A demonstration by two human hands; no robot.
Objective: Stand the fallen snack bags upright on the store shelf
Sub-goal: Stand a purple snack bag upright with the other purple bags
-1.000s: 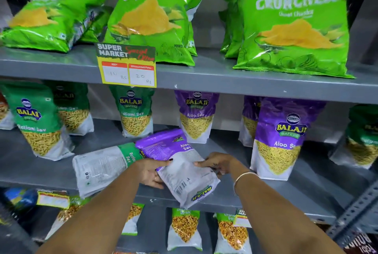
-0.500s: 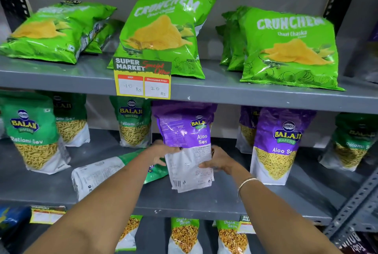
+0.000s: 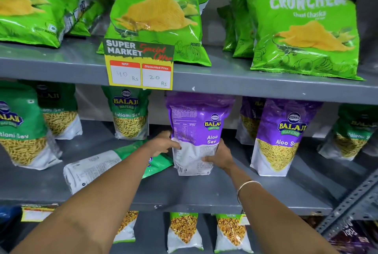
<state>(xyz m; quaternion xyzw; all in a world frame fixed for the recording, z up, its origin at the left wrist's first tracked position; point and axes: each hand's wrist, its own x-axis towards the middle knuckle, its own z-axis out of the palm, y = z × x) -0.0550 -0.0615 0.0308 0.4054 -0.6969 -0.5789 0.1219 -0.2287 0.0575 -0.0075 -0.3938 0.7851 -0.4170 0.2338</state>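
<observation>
A purple Aloo Sev bag [image 3: 196,131] stands upright on the middle grey shelf [image 3: 184,194], its back panel turned toward me. My left hand [image 3: 163,144] grips its left side and my right hand [image 3: 219,156] grips its lower right edge. A green Ratlami Sev bag [image 3: 98,165] lies flat on the same shelf to the left, back side up, partly under my left forearm.
Upright Ratlami Sev bags [image 3: 131,114] stand left and behind, and upright Aloo Sev bags [image 3: 284,137] stand to the right. Green Crunchem chip bags [image 3: 161,16] fill the upper shelf, behind a price tag [image 3: 139,65]. More bags stand on the shelf below [image 3: 184,231].
Both hands lifted the purple bag from lying flat at the shelf front, turned it upright and moved it back onto the shelf. The green bag has stayed lying flat.
</observation>
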